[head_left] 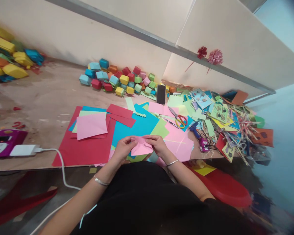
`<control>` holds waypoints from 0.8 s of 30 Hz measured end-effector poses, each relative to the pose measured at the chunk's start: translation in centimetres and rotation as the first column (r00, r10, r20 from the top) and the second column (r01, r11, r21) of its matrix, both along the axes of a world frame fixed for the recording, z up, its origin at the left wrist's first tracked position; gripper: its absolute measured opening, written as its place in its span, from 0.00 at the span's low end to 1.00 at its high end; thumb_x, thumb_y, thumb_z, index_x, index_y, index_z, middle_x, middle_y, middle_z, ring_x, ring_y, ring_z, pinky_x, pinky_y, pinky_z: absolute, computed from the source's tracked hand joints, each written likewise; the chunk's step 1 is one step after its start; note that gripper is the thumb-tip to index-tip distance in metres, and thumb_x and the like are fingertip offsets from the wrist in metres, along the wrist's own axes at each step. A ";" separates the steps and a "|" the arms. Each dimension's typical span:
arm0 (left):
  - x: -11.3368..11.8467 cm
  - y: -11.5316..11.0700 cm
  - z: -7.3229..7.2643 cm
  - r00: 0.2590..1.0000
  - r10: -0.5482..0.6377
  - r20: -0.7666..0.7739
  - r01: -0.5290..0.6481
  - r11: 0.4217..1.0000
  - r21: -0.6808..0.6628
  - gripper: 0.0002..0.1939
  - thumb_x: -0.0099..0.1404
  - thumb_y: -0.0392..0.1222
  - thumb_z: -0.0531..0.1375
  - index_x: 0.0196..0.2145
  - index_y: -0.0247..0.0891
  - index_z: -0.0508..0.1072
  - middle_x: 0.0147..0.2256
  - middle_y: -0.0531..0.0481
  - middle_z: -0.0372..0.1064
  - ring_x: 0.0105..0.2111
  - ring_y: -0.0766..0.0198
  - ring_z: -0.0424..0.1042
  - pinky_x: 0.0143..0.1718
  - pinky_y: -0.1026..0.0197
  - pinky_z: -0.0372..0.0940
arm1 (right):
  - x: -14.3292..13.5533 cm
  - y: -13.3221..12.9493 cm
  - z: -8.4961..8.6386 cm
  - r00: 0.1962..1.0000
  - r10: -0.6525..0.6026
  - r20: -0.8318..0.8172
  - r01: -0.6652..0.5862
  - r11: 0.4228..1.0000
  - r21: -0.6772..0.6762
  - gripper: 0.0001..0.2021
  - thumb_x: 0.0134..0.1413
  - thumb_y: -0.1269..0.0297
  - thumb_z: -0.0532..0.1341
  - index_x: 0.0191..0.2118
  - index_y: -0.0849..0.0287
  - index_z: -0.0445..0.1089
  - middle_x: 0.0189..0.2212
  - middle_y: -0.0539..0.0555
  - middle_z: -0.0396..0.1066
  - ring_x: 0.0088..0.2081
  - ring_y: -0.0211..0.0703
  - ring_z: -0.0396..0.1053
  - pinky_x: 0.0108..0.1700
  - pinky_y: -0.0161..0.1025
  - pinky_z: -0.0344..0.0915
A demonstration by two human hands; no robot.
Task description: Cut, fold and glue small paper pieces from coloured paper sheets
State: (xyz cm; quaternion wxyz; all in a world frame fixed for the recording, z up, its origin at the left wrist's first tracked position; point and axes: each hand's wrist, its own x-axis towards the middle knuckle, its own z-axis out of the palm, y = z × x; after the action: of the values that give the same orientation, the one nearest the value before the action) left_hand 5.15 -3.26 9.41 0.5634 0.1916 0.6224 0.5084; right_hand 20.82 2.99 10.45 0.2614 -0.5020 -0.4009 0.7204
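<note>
A small folded pink paper (142,147) is held between both hands at the table's front edge. My left hand (124,147) grips its left side, fingers closed on it. On its right side, my right hand (157,144) pinches the upper corner. Behind the hands lies a blue sheet (147,123) with a small zigzag-folded green strip (140,115) on it. To the left, a pink square sheet (91,126) rests on green and blue paper over a large red sheet (63,153). Scissors (180,119) with red and yellow handles lie to the right on pink paper.
Small coloured paper boxes (124,79) sit along the wall, beside a dark phone (161,94). At right are a blue glue gun (195,130), a purple power block (204,144) and piled scraps. A white cable (61,161) hangs over the left front edge.
</note>
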 end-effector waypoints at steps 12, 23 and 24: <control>-1.1 0.3 2.1 1.000 0.007 -0.026 -0.005 0.998 0.060 0.25 0.41 0.47 0.70 0.38 0.35 0.77 0.35 0.49 0.76 0.31 0.62 0.72 0.32 0.63 0.65 | -0.4 0.4 1.1 0.999 -0.031 0.012 0.030 0.997 0.072 0.07 0.35 0.66 0.65 0.26 0.59 0.79 0.20 0.47 0.71 0.22 0.31 0.59 0.26 0.32 0.56; -1.3 0.4 2.5 0.941 -0.041 0.336 0.073 0.994 -0.084 0.24 0.36 0.33 0.65 0.37 0.34 0.78 0.31 0.46 0.78 0.27 0.59 0.75 0.30 0.60 0.69 | 0.7 0.6 1.1 0.984 0.125 0.130 -0.166 0.908 0.385 0.10 0.40 0.70 0.58 0.24 0.55 0.78 0.29 0.51 0.76 0.33 0.40 0.70 0.37 0.36 0.67; -1.5 0.4 2.8 0.925 -0.058 0.376 0.091 0.993 -0.072 0.26 0.37 0.34 0.64 0.39 0.34 0.78 0.33 0.45 0.78 0.29 0.58 0.75 0.31 0.59 0.69 | 0.9 0.7 1.0 0.980 0.125 0.158 -0.181 0.886 0.427 0.11 0.41 0.71 0.57 0.23 0.55 0.78 0.29 0.51 0.76 0.34 0.40 0.71 0.39 0.37 0.68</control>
State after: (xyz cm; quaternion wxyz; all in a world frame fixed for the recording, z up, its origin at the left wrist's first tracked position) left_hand 3.64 -2.83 12.21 0.6981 0.0900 0.5181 0.4859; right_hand 21.67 3.72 11.48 0.2842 -0.4413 -0.6069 0.5968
